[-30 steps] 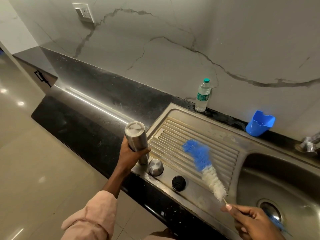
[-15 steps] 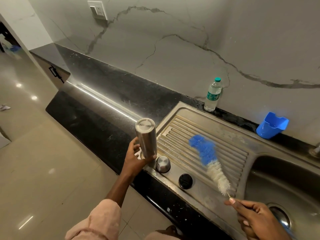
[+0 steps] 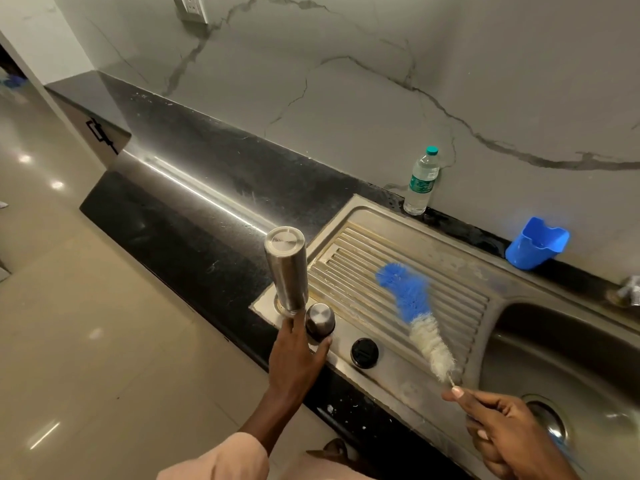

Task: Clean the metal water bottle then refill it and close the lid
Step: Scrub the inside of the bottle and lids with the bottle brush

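Steel is what the metal water bottle [image 3: 286,270] is made of, and it is seen standing upside down, mouth down, on the front left corner of the sink drainboard [image 3: 398,292], at the edge of the dark worktop [image 3: 194,216]. The left hand [image 3: 295,355] is placed just below its base end, with one fingertip touching the lower rim; the fingers are relaxed and nothing is gripped by them. A steel cap [image 3: 320,319] and a black lid [image 3: 364,353] are set just beside the bottle. The wire handle of a blue-and-white bottle brush [image 3: 414,313] is pinched by the right hand [image 3: 502,431], the bristles being held over the drainboard ribs. The bottle is judged rigid, light while empty, and probably slippery if wet; being tall and narrow, it could be tipped easily. A wrap-around hold at mid-body is advised, well clear of the open mouth.
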